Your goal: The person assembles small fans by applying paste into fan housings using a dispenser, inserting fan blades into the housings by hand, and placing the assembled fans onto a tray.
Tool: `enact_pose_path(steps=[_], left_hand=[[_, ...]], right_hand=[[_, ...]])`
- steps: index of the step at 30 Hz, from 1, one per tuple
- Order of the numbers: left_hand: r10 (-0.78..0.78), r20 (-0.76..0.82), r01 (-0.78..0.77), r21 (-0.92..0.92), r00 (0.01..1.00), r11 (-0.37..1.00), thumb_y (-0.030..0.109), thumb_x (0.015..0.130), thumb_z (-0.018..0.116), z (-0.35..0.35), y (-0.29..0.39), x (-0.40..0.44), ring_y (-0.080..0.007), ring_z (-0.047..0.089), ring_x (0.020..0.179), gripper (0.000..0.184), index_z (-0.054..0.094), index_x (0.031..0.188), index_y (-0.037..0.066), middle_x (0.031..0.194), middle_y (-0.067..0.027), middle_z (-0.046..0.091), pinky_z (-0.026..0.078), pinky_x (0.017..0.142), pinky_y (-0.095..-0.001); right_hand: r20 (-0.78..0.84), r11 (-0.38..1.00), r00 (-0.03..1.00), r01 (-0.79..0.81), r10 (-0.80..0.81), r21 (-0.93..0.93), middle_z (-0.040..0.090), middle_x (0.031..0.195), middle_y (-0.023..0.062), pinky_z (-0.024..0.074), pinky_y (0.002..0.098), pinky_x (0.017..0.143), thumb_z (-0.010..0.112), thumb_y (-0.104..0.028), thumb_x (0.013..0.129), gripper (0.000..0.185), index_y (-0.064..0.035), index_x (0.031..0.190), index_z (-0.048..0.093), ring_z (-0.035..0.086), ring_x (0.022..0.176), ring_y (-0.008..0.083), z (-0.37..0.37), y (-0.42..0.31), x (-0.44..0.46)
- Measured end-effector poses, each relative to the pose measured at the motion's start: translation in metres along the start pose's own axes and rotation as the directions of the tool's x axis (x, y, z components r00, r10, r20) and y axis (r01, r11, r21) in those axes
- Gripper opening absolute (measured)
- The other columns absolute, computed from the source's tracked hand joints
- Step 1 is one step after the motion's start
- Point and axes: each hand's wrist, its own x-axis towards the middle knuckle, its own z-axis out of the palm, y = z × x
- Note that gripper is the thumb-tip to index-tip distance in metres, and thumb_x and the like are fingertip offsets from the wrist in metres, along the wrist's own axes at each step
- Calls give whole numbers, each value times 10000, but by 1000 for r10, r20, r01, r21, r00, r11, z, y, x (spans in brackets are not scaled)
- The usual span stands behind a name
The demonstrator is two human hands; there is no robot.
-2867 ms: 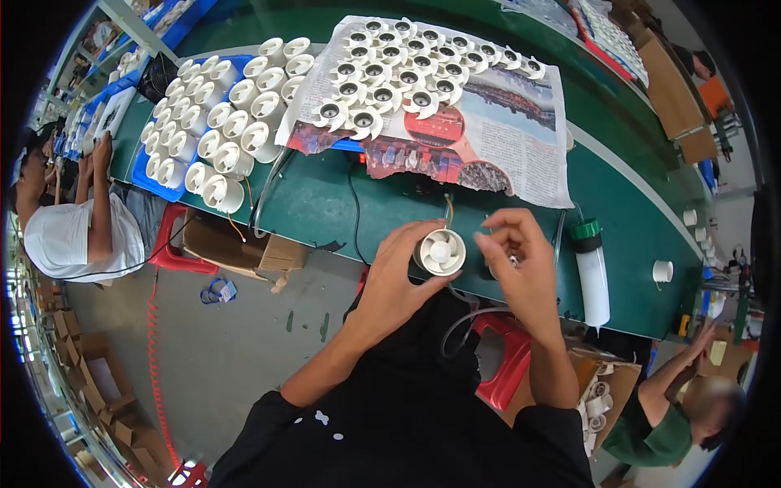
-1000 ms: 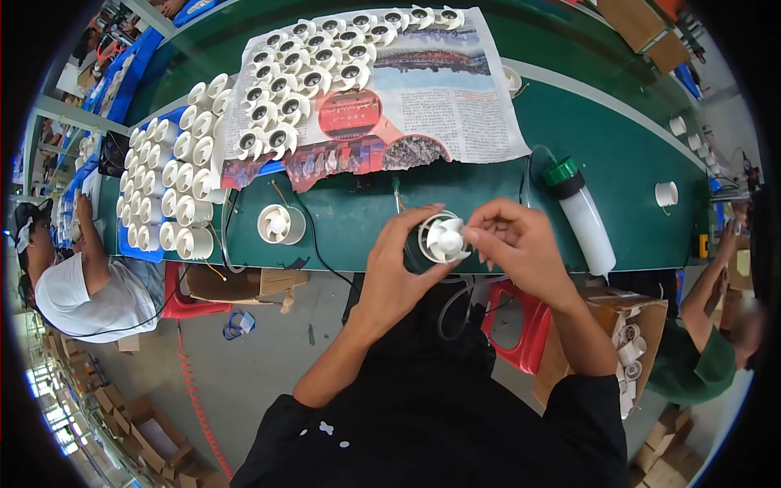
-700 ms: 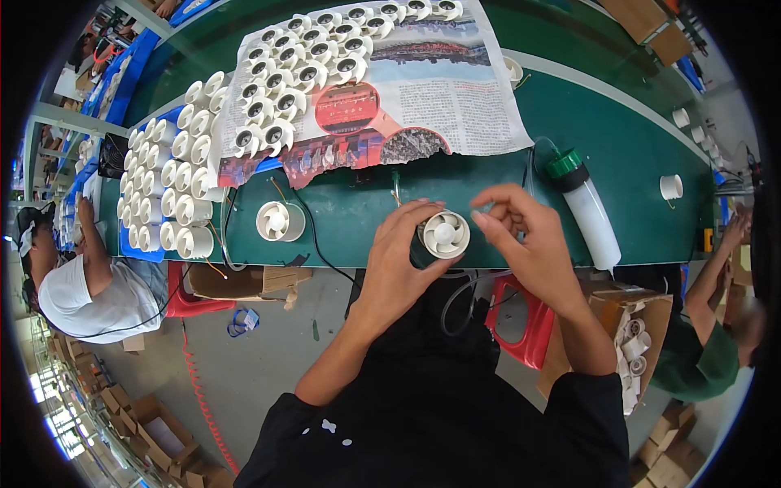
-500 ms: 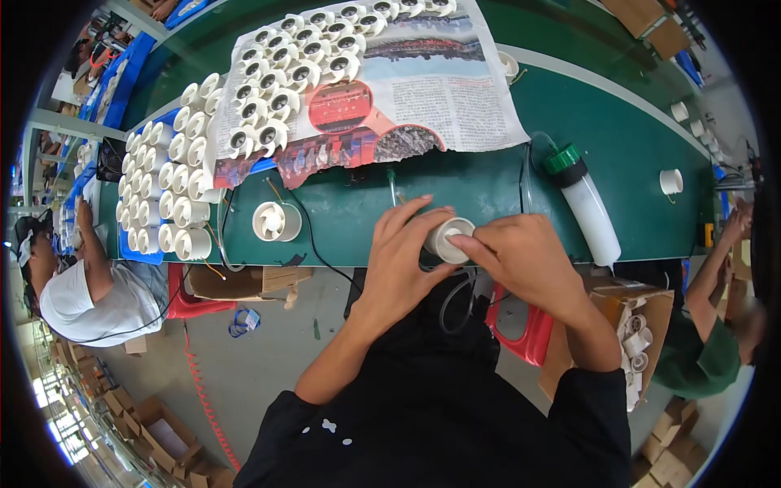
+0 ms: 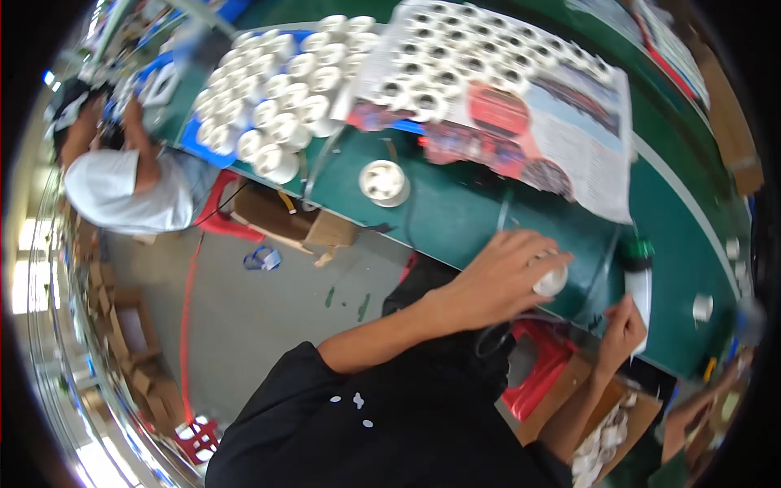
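Housing of round white plastic sits above the front edge of the green bench, clasped in the left hand. Well apart from it, the right hand is curled beside the white cylindrical bottle with a green cap; whether it grips is unclear. Another white round fan housing stands leftward, near printed newspaper bearing white impellers.

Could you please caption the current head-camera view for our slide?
Left hand holding a white fan housing at a green workbench, with impellers on newspaper.
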Motion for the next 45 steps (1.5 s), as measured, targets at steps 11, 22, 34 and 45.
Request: enact_pose_path(steps=[11, 22, 34, 45], left_hand=[[-565, -448, 644, 31, 693, 765, 21, 729, 772, -164, -21, -102, -263, 573, 1156, 741, 444, 1392, 60, 1241, -117, 590, 422, 1022, -389], [-231, -226, 323, 637, 946, 699, 486, 783, 723, -126, -90, -55, -276, 612, 845, 512, 593, 1182, 194, 824, -86, 614, 498, 729, -393], [-480, -737, 795, 125, 475, 594, 444, 853, 705, -282, -68, -124, -350, 697, 856, 546, 572, 1180, 28, 907, -225, 692, 527, 763, -408], [-285, -949, 991, 125, 132, 46, 612, 840, 594, -463, -233, -158, -434, 635, 1064, 732, 498, 1242, 8, 1119, -275, 658, 500, 891, -509]], right_hand=[[-120, 998, 990, -70, 70, 1, 396, 550, 5, 245, 289, 498, 504, -237, 1030, 464, 13, 638, 490, 325, 537, 84, 38, 47, -11], [-113, 967, 977, 155, -180, -202, 416, 553, 119, 303, 376, 480, 511, -189, 1022, 431, 43, 660, 480, 394, 485, 210, 45, 38, -14], [-147, 934, 960, 187, -240, -304, 430, 574, 132, 331, 390, 503, 512, -195, 1023, 406, 47, 697, 498, 398, 508, 237, 49, 48, -14], [-146, 927, 953, 212, -267, -308, 404, 569, 134, 313, 391, 492, 518, -177, 1018, 408, 45, 680, 467, 375, 499, 239, 49, 58, -14]])
